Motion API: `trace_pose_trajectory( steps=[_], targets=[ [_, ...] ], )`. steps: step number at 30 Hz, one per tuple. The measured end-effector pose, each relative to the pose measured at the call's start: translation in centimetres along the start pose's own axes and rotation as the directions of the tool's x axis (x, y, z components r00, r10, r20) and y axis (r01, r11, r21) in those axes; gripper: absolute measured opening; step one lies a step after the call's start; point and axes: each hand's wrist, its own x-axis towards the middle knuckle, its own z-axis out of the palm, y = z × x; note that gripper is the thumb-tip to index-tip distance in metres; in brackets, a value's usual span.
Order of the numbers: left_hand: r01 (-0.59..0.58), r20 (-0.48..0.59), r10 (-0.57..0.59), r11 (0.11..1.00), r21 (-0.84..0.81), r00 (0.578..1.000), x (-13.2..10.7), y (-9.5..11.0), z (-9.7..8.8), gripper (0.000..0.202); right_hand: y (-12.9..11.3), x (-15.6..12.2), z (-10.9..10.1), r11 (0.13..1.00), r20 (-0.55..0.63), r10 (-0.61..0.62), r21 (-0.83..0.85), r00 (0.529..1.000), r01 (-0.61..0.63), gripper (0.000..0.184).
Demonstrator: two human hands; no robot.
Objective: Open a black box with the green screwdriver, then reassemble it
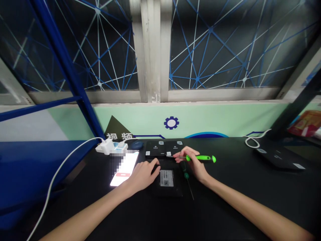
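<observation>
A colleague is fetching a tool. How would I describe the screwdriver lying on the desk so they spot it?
On the black desk below the windows, find the black device with the large pale label. The screwdriver lies just right of it, thin shaft pointing toward the person. Its dark green handle sets it apart from the lime-green screwdriver in the right hand.
</observation>
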Motion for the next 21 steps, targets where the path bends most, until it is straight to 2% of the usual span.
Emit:
trace_pose_trajectory(
  steps=[5, 9, 16, 21],
  targets=[
    [0.012, -0.024, -0.013, 1.000, -0.021, 1.000, -0.10, 0.00, -0.07, 0.038, 0.23, -0.23, 0.14, 0.998, 0.053, 0.022, -0.060, 0.998, -0.019, 0.039],
    [-0.036, -0.014, 0.036, 0.999, -0.030, 0.999, -0.08, -0.01, -0.28, 0.046, 0.24, -0.43, 0.43, 0.992, 0.071, 0.013, -0.127, 0.997, -0.004, 0.040],
    [-0.104, -0.047, 0.102, 0.993, -0.053, 0.994, -0.02, -0.45, -0.05, 0.038, -0.02, -0.68, 0.65, 0.985, 0.139, 0.019, -0.174, 0.990, 0.006, 0.037],
    [-0.092, -0.033, 0.090, 0.993, -0.072, 0.995, 0.04, -0.40, -0.22, 0.037, -0.06, -0.73, 0.67, 0.985, 0.139, 0.009, -0.172, 0.990, 0.015, 0.040]
  ],
)
